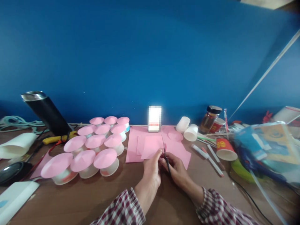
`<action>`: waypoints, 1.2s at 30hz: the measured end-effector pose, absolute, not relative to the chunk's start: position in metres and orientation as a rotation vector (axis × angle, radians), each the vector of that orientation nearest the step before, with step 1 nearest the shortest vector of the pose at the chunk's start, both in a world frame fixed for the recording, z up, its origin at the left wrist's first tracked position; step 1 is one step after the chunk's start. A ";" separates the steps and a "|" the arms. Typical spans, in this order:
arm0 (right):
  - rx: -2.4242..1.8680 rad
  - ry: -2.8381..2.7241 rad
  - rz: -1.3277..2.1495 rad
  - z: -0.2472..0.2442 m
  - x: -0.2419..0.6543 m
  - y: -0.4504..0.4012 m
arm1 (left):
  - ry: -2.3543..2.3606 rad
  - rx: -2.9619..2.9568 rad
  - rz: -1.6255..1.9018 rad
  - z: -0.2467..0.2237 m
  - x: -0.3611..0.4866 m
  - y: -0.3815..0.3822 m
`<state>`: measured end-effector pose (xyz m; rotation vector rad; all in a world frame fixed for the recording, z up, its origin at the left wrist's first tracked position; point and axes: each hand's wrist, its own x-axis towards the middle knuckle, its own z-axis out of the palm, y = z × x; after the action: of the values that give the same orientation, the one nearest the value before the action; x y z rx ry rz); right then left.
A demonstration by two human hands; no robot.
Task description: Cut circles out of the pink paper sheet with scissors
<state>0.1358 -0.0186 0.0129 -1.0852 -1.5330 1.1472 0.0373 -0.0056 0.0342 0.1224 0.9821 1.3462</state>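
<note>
A brown wooden table (pixel 173 206) carries everything. On its left stand twelve pink-topped cups (pixel 94 141) in rows, with a black flask (pixel 50 114) leaning beyond them. Farther left lie a white cup (pixel 17 145) on its side and, nearer, a white box-like object (pixel 17 200). Pink paper (pixel 132 143) covers the middle. On the right rest white markers (pixel 214 164), a tipped red cup (pixel 225 148) and, farther off, a lidded jar (pixel 208 120).

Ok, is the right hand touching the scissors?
Touching. The head view shows the right hand gripping the scissors at their dark handle end, blades pointing away from the person.
</note>
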 end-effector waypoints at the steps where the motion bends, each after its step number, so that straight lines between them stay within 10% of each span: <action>1: -1.088 -1.535 1.144 0.013 0.136 -0.019 | 0.981 0.120 1.346 0.034 0.037 -0.006; 36: -1.101 -1.556 1.142 0.016 0.138 -0.018 | 0.988 0.101 1.348 0.041 0.037 -0.007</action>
<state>0.1378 -0.0179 0.0161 -1.1012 -1.5563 1.1420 0.0365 -0.0067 0.0408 0.1012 0.9875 1.3484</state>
